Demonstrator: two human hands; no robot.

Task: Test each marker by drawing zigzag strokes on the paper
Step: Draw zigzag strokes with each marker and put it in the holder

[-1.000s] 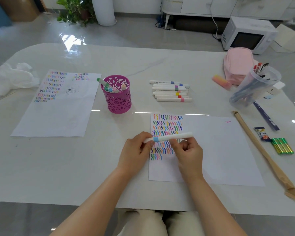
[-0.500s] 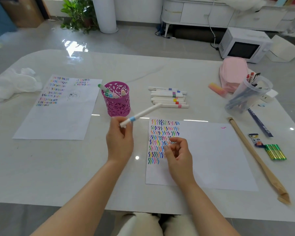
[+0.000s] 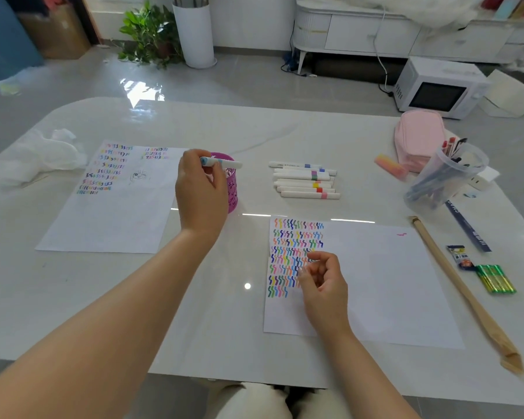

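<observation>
Left hand [image 3: 201,192]: fingers are clamped round the blue-banded end of a white marker [image 3: 221,162], which is held roughly level directly above the rim of the magenta pen cup [image 3: 232,189]. Whether the marker touches the cup cannot be told from this angle.

Right hand [image 3: 322,282]: rested on the paper [image 3: 390,282], right of the cup and nearer the viewer; fingers loosely curled, nothing held. Zigzag strokes are seen on that sheet's left part.

A row of markers [image 3: 304,182] is laid on the counter [image 3: 224,297] just right of the cup. A second marked sheet [image 3: 112,213] is laid left of it.
</observation>
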